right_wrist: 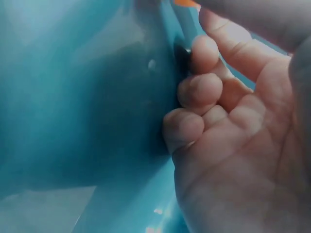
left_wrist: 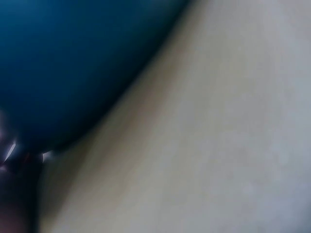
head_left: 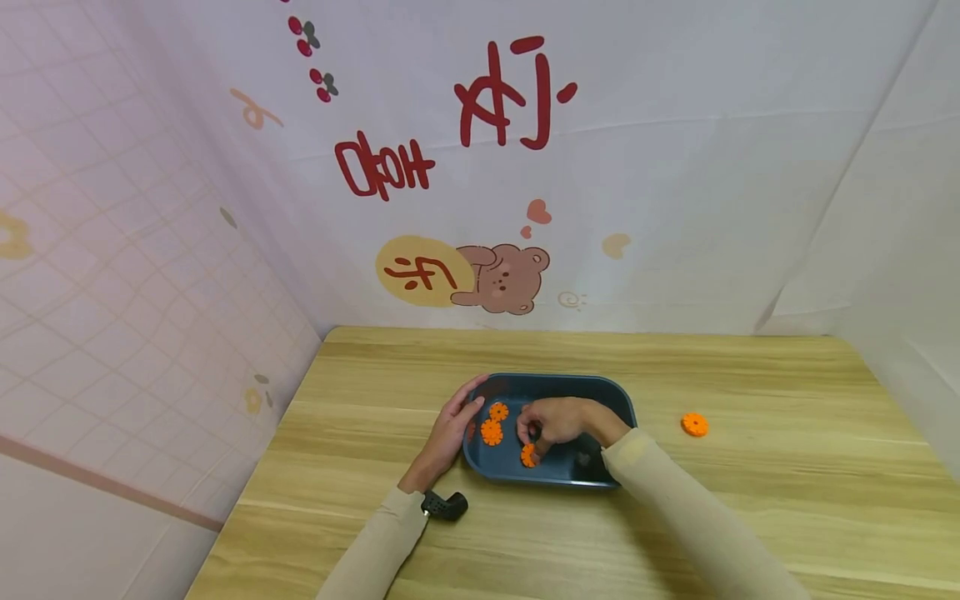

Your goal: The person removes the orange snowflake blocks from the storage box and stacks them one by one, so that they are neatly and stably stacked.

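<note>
A dark blue tray [head_left: 551, 482] with rounded corners stands on the table. My left hand [head_left: 447, 433] rests against its left end, fingers straight along the side and thumb over the rim. Inside the tray, my right hand [head_left: 555, 418] pinches an orange notched disc [head_left: 528, 455] between thumb and forefinger, close over the tray floor. In the right wrist view, its other fingers [right_wrist: 200, 92] curl toward the palm and only an orange sliver of the disc [right_wrist: 185, 2] shows. More orange notched discs [head_left: 492, 432] lie at the tray's left side. The left wrist view is blurred and shows the tray's outer wall [left_wrist: 73, 63].
Another orange notched disc [head_left: 694, 424] lies on the wooden table [head_left: 787, 467], right of the tray. A black wrist-worn device [head_left: 446, 506] sits at the left cuff. Printed white cloth [head_left: 675, 183] hangs behind the table and along its left side.
</note>
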The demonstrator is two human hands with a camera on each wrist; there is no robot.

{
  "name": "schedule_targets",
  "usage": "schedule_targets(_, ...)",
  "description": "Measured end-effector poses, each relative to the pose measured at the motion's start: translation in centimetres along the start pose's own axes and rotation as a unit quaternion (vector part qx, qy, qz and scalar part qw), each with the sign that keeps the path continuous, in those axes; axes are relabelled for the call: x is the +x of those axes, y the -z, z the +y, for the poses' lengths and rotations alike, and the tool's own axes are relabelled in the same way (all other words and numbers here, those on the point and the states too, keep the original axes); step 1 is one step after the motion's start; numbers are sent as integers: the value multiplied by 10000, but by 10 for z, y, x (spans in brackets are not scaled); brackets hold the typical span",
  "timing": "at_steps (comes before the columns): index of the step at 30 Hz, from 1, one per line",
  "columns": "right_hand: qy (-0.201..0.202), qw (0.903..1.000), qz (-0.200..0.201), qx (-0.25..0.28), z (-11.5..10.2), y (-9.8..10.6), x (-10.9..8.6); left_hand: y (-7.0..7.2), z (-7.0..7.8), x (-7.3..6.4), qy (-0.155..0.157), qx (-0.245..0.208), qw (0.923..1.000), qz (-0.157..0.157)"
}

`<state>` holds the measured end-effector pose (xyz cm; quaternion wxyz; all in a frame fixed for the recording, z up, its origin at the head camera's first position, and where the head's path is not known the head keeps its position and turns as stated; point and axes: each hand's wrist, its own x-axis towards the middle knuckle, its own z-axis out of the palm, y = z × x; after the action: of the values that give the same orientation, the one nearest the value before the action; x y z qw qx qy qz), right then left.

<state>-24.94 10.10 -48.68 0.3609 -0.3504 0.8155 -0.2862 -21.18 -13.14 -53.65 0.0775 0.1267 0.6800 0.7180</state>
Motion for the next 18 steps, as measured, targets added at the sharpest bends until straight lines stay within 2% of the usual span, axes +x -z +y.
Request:
schedule_targets(8, 199, 9993, -33, 315, -1, 2, 1, 1, -1, 0, -22, -17, 10000, -12)
schedule_targets(18, 191, 9986, 287, 412, -2, 4, 0, 1, -2, 1, -34, 45, 10000, 26)
